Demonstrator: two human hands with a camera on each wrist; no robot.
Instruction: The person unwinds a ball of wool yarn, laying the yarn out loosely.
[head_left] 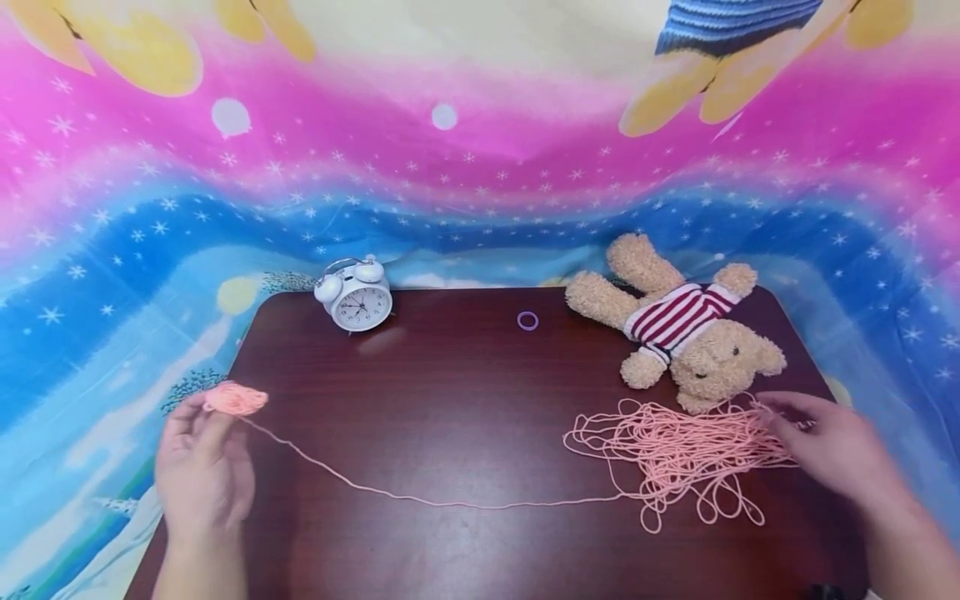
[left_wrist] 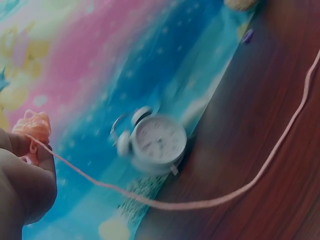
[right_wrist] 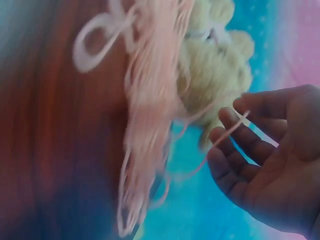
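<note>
In the head view my left hand [head_left: 206,467] is raised at the table's left side and pinches a small wound bundle of pink yarn [head_left: 238,399]. From that bundle a single strand [head_left: 457,504] sags across the table to a loose, tangled yarn pile [head_left: 686,442] on the right. The bundle [left_wrist: 37,127] shows beyond the fingers in the left wrist view. My right hand [head_left: 840,446] is at the pile's right end. Seen from the right wrist, a loop of yarn [right_wrist: 227,134] runs up to the right hand's fingertips, which pinch it.
A teddy bear [head_left: 686,329] in a striped shirt lies just behind the yarn pile. A white alarm clock [head_left: 360,300] stands at the back left. Between them lies a purple ring [head_left: 528,321]. A printed cloth [head_left: 480,175] hangs behind the dark table [head_left: 450,375].
</note>
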